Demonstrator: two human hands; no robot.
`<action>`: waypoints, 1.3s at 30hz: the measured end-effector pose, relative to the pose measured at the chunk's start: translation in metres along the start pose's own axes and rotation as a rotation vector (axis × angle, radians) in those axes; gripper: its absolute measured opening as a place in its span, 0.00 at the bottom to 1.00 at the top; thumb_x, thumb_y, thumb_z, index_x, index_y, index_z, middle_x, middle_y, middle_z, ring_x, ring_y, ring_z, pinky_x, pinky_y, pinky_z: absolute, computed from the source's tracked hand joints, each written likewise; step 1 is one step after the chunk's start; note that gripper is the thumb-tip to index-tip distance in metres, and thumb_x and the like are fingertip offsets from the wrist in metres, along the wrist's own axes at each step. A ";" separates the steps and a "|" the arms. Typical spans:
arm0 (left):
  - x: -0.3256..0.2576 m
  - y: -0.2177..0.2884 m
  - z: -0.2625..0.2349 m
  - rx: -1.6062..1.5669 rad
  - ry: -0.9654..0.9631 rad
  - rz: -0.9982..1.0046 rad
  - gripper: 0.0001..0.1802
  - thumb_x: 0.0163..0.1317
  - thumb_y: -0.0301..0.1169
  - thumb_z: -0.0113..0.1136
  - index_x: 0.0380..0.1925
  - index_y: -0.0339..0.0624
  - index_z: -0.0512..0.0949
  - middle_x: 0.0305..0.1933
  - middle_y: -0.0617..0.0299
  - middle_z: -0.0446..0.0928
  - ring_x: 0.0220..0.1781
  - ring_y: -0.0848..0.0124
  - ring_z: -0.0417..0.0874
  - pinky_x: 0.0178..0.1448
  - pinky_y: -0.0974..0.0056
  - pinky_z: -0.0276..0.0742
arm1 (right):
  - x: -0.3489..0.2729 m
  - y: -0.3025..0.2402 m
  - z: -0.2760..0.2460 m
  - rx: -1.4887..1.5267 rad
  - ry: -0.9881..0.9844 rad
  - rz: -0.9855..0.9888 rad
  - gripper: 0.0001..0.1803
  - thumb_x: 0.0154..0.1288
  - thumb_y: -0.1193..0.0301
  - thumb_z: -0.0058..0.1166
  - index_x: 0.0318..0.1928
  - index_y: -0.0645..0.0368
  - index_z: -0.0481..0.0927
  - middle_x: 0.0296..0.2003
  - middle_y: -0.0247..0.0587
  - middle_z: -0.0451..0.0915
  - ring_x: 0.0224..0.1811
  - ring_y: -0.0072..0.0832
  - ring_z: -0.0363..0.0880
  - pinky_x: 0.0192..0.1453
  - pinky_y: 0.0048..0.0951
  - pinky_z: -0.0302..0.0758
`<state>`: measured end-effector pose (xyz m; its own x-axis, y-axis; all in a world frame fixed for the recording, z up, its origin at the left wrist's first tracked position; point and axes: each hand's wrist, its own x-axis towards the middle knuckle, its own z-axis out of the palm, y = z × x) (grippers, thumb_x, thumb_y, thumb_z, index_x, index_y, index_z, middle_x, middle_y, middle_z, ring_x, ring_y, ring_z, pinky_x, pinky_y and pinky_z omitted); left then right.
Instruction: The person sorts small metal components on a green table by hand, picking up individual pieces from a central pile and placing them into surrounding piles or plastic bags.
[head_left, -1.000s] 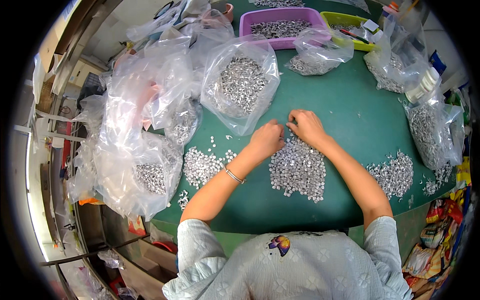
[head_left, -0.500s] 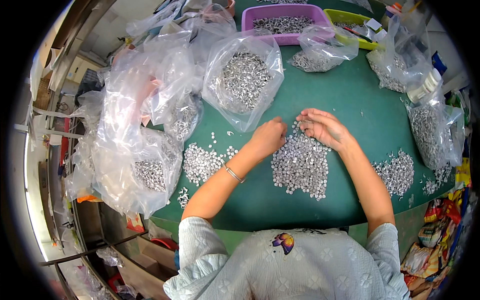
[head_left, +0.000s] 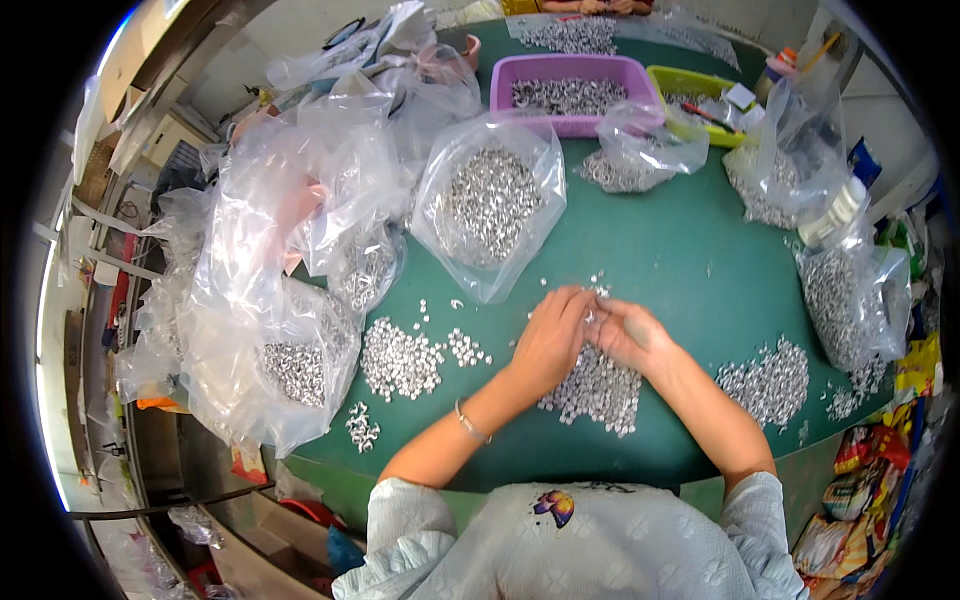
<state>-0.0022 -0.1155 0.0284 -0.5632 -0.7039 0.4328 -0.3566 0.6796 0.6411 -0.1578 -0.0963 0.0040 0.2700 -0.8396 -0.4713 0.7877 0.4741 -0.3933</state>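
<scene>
Partly under the left hand (head_left: 552,338), grip hidden, and half-open right hand (head_left: 628,335) lies a silvery pile (head_left: 598,395).

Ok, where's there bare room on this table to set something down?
Mostly bare: the table beyond the right hand, between the open bag and bulging right-hand bag. Narrower: the strip between the middle heap and shirt. Crowded: the left, with plastic bags, and the back, by the purple tub.

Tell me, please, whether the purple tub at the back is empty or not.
Not empty: the purple tub shows many small silver pieces spread inside it.
</scene>
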 end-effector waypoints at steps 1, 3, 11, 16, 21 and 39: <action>-0.004 0.004 -0.001 -0.016 0.050 -0.012 0.20 0.52 0.15 0.54 0.47 0.34 0.69 0.45 0.49 0.71 0.48 0.53 0.73 0.51 0.58 0.70 | -0.003 -0.002 0.005 0.007 0.014 0.048 0.13 0.69 0.73 0.39 0.46 0.70 0.71 0.39 0.48 0.76 0.39 0.35 0.76 0.49 0.35 0.75; -0.011 0.017 -0.007 -0.081 0.172 -0.083 0.22 0.53 0.15 0.52 0.50 0.34 0.68 0.47 0.49 0.69 0.48 0.54 0.73 0.51 0.59 0.69 | -0.004 -0.010 0.004 0.073 0.020 0.163 0.13 0.68 0.73 0.40 0.48 0.69 0.70 0.40 0.47 0.75 0.42 0.35 0.76 0.49 0.35 0.75; -0.067 0.022 -0.009 -0.203 0.245 -0.386 0.18 0.54 0.16 0.52 0.46 0.36 0.71 0.51 0.49 0.67 0.54 0.53 0.69 0.58 0.60 0.65 | 0.104 -0.173 0.116 -0.253 0.020 -0.446 0.15 0.63 0.79 0.44 0.51 0.72 0.66 0.45 0.50 0.72 0.46 0.37 0.74 0.56 0.32 0.74; -0.077 0.012 -0.003 -0.178 0.287 -0.459 0.16 0.55 0.17 0.52 0.45 0.37 0.72 0.51 0.50 0.68 0.55 0.53 0.69 0.58 0.60 0.65 | 0.152 -0.226 0.130 -0.533 0.154 -0.675 0.27 0.64 0.67 0.44 0.60 0.66 0.60 0.64 0.55 0.53 0.65 0.46 0.55 0.68 0.54 0.51; -0.078 0.000 -0.006 -0.087 0.219 -0.413 0.22 0.56 0.16 0.49 0.53 0.36 0.68 0.62 0.47 0.62 0.67 0.50 0.60 0.67 0.56 0.59 | 0.093 -0.191 0.127 -0.928 -0.005 -0.842 0.24 0.65 0.70 0.43 0.59 0.67 0.63 0.60 0.52 0.63 0.59 0.38 0.66 0.58 0.35 0.69; -0.076 -0.106 -0.067 0.474 0.360 -0.399 0.08 0.49 0.20 0.59 0.33 0.37 0.77 0.30 0.54 0.74 0.36 0.56 0.75 0.40 0.57 0.70 | -0.075 0.006 0.035 -1.708 -0.312 -0.359 0.10 0.57 0.80 0.52 0.41 0.68 0.76 0.34 0.47 0.78 0.35 0.34 0.77 0.41 0.29 0.72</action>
<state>0.1281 -0.1483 -0.0303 -0.0707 -0.8866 0.4571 -0.8160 0.3149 0.4848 -0.1535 -0.0395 0.0647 0.4756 -0.8725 -0.1119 -0.5197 -0.1761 -0.8360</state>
